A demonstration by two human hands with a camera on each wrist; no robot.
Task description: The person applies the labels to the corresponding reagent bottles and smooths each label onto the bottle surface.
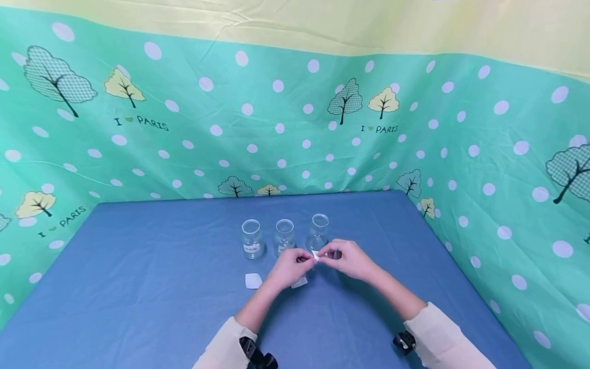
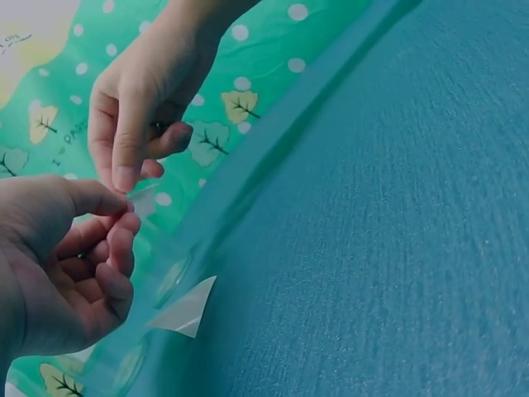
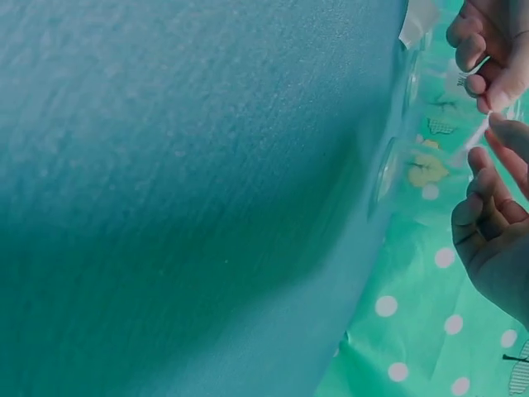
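Observation:
Both hands meet in front of the rightmost glass jar (image 1: 319, 228) in the head view. Thumb and finger of my left hand (image 1: 289, 266) pinch one side of a small white label (image 1: 315, 254), and my right hand (image 1: 349, 259) pinches its other side. In the left wrist view, the label (image 2: 143, 200) sticks out between the fingertips. The middle jar (image 1: 284, 233) and the left jar (image 1: 251, 236) each have a white label with dark print on the front. My left hand partly covers the middle jar's label.
A white paper piece (image 1: 253, 281) lies on the blue tablecloth (image 1: 161, 287) in front of the left jar. Another white piece (image 1: 299, 282) lies beside my left wrist, partly hidden. A green patterned curtain (image 1: 276, 128) rises behind the table and along its sides.

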